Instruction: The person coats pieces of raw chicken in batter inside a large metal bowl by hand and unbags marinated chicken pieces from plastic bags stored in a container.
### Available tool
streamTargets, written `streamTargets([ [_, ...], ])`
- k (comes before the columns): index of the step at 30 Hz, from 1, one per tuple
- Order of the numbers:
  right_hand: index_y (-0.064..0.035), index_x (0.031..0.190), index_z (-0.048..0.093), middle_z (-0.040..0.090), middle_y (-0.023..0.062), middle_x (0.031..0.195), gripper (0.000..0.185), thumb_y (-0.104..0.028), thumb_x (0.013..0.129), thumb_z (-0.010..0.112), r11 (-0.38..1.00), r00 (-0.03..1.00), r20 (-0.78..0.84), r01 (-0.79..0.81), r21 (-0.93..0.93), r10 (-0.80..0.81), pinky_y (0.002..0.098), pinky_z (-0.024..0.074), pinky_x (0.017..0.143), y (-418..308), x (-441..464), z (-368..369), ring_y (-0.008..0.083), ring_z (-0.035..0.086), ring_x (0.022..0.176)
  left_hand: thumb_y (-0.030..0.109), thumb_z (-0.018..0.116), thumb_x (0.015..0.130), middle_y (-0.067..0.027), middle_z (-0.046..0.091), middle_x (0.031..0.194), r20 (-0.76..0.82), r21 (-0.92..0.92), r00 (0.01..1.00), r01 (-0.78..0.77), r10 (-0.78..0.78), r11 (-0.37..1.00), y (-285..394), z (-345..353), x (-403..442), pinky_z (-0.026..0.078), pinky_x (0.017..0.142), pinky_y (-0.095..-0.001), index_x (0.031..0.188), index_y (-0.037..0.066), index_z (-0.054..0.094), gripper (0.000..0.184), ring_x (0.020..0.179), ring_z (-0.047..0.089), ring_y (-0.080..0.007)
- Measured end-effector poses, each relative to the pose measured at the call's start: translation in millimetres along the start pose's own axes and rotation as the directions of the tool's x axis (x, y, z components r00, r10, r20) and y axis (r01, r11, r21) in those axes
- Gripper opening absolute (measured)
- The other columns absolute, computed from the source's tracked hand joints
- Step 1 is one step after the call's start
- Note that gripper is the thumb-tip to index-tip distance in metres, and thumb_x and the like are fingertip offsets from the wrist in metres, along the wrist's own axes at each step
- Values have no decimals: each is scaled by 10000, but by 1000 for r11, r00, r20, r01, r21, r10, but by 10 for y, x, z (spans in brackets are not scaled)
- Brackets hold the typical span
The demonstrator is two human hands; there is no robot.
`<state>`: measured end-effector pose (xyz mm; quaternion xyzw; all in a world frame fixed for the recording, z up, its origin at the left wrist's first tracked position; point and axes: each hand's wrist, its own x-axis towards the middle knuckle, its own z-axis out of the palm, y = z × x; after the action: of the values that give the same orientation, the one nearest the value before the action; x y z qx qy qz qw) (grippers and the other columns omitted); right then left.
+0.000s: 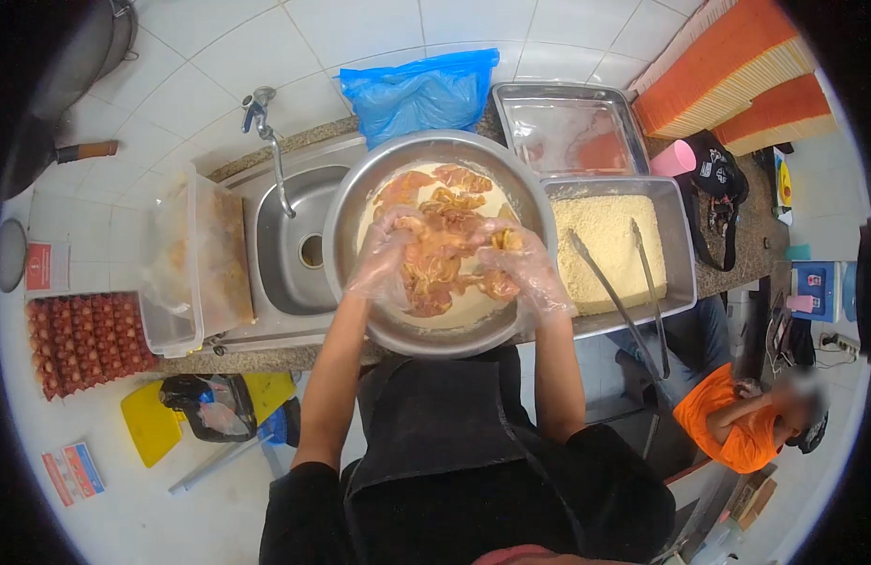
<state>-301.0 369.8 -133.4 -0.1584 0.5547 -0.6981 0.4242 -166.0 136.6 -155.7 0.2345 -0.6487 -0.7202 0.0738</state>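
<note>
A large steel bowl (346, 188) holds pale batter and several pieces of raw, marinated meat (434, 273). Both hands wear clear plastic gloves. My left hand (388, 254) is in the bowl at its left side, fingers curled against the meat. On the right side of the bowl, my right hand (525, 268) has its fingers bent around a yellowish coated piece. To the right of the bowl, a steel tray (682, 273) of pale breading crumbs (610, 240) has metal tongs (605, 282) lying across it.
Left of the bowl is a sink (275, 254) with a faucet (277, 160), then a clear plastic tub (195, 273). Behind are a blue bag (421, 99) and an empty steel tray (572, 127). A person in orange (727, 424) sits at right.
</note>
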Motion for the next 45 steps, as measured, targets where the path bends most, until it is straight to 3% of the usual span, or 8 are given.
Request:
streamTargets([
  [17,16,1097,701,703,74,987,345,-200,855,821,940,996,9,-82,-331,90,346,518,903,-432,48,379,192,662,990,192,824,851,-42,640,1107,143,348,977,-198,157,916,783,147,35,503,984,-367,1166,60,628,394,1106,628,-179],
  [20,7,1051,705,675,48,899,279,-189,875,800,621,968,-241,-148,-770,-68,318,539,800,-196,223,134,157,663,862,269,842,846,-80,663,1085,120,913,939,-232,323,336,575,-151,198,513,953,-344,1117,28,640,415,1061,629,-170],
  [23,-29,990,705,649,24,858,187,-171,894,777,973,965,-254,-116,-199,64,271,527,699,-351,48,83,116,648,776,292,783,907,-112,674,1092,-82,692,982,-67,170,719,741,-222,-50,522,944,-341,1152,2,634,407,1064,638,-175],
  [26,-61,985,694,636,10,839,130,-150,913,756,988,978,-208,-48,-150,16,245,508,640,-283,40,37,99,626,722,257,759,938,-108,676,1193,-75,266,994,-61,84,962,476,50,-205,518,985,-364,1230,12,619,406,1110,647,-227],
  [35,-73,1240,629,706,45,1017,294,-237,1000,674,981,991,-119,-40,189,63,256,542,662,-717,-209,256,114,666,857,195,713,980,-106,596,1293,216,181,972,-134,94,974,318,652,-316,517,1004,-350,1387,34,529,475,1183,605,-195],
  [38,-66,1299,590,696,72,1119,329,-220,1014,647,949,999,-25,-11,316,20,265,569,705,-682,-176,321,122,669,884,191,729,964,-109,567,1312,189,-249,927,-273,324,929,144,839,-306,507,1024,-377,1416,37,480,539,1180,599,-206],
  [41,-52,1340,548,671,92,1226,353,-192,1024,622,917,999,-31,39,397,-29,279,587,735,-596,-164,485,123,663,920,173,737,959,-100,525,1346,221,-529,970,32,101,848,398,830,-415,529,996,-343,1452,39,442,591,1201,572,-172],
  [45,-43,1343,526,640,93,1326,343,-142,1025,608,973,999,-40,40,228,-31,303,585,816,-375,-166,590,133,651,991,266,689,1003,-85,640,1186,143,-260,990,48,-11,964,662,840,-577,573,782,-275,1460,-2,422,593,994,662,-139],
])
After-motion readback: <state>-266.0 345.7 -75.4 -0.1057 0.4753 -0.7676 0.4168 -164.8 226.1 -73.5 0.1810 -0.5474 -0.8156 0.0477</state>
